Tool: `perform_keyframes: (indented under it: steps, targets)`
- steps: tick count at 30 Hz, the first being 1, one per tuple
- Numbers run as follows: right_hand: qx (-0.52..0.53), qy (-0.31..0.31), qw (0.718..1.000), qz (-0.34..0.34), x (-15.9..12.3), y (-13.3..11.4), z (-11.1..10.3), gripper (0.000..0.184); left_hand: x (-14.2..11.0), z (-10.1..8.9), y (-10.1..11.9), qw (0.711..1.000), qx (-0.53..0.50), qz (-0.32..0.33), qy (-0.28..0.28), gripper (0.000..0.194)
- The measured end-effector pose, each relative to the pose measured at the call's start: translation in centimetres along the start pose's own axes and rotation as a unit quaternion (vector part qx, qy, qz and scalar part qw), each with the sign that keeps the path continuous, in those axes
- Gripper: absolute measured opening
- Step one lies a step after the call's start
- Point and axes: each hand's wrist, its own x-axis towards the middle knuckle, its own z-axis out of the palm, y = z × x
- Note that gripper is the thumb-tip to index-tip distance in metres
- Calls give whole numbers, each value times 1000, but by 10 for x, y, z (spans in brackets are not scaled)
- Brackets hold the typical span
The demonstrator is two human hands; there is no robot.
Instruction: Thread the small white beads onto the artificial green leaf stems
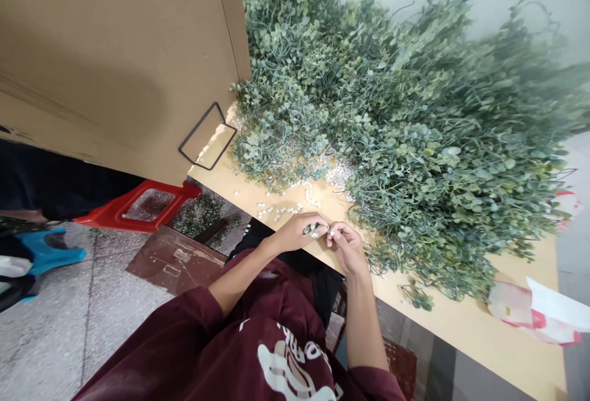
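My left hand (295, 232) is closed at the table's front edge, its fingers curled around a small leafy sprig (310, 228) with a little white piece. My right hand (349, 246) meets it fingertip to fingertip, pinching a small white piece (331, 232) at the sprig's end. How the two pieces join is too small to make out. Just beyond my hands, many small white pieces (279, 210) lie scattered on the table, with a denser heap (340, 174) against the foliage. A big mass of artificial green foliage (405, 131) rises behind them and to the right.
A large cardboard box (115, 51) stands at the left, with a black wire frame (207, 137) by its corner. One loose sprig (417, 296) and a red-and-white bag (511, 306) lie on the table (530, 352) at right. Red (138, 207) and blue (53, 250) stools stand left.
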Motion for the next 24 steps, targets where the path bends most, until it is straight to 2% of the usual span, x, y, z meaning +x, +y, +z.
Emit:
perform_keyframes:
  steps: [9, 24]
  targets:
    - [8, 0, 1000, -6, -2, -6, 5, 22, 0, 0, -5, 998, 25, 46, -21, 31]
    - [25, -1, 1000, 17, -1, -5, 2, 20, 0, 0, -5, 998, 36, 55, -21, 34]
